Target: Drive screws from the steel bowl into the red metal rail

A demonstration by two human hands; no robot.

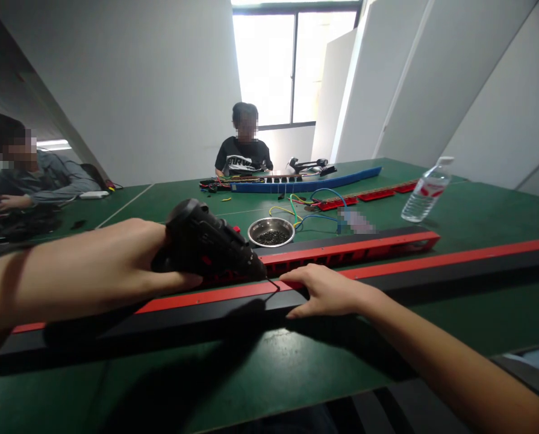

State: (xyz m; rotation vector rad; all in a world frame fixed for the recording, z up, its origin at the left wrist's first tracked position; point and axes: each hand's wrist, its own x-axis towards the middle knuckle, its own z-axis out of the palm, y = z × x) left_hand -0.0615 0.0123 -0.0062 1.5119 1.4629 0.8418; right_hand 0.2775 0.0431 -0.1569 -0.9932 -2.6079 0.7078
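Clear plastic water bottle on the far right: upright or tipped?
Upright, as far as the view shows: the clear plastic water bottle stands on its base on the green table, white cap on top; its lean matches the wide-angle distortion.

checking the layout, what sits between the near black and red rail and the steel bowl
In the head view, a second red and black rail lies between the near rail and the steel bowl.

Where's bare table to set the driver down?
Bare green table lies in front of the long black-and-red rail, and right of the water bottle. Crowded behind the rail: screw bowl, wires.
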